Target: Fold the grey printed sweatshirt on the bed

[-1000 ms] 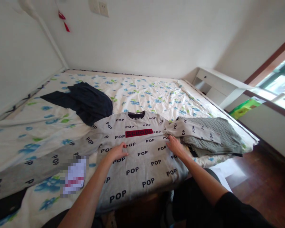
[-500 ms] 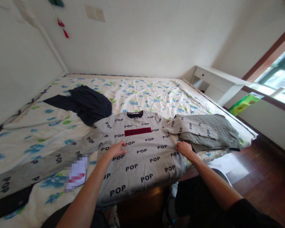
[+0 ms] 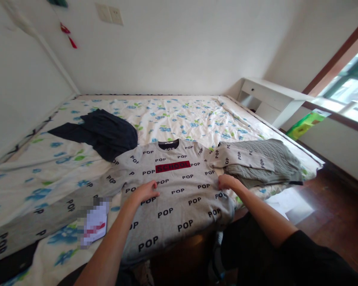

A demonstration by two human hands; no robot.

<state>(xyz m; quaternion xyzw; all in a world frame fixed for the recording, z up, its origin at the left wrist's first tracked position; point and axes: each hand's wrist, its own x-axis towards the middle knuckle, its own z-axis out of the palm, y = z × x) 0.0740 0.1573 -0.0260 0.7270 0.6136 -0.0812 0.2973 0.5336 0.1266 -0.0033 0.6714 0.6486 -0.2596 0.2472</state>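
Note:
A grey long-sleeved sweatshirt (image 3: 176,198) printed with black POP lettering and a red SCHOOL patch lies face up on the bed. Its left-hand sleeve (image 3: 47,216) stretches out flat, while the other sleeve (image 3: 241,159) lies folded over a grey-green cable-knit garment (image 3: 265,167). My left hand (image 3: 146,191) rests on the front of the sweatshirt, holding nothing. My right hand (image 3: 228,182) has its fingers closed on the sweatshirt's side edge. A dark navy garment (image 3: 104,133) lies crumpled beyond the collar. A pixelated white label (image 3: 94,222) lies near the sleeve.
The bed (image 3: 179,115) has a white quilt with blue and green flowers and meets walls at the back and left. A white shelf unit (image 3: 271,97) stands at the far right corner. Beyond the bed's right edge are a wooden floor (image 3: 325,214) and a window (image 3: 349,85).
My right hand has shifted slightly up and back toward the sweatshirt's body after moving right along its edge. The camera view has also moved a little, and the left hand stays nearly in place.

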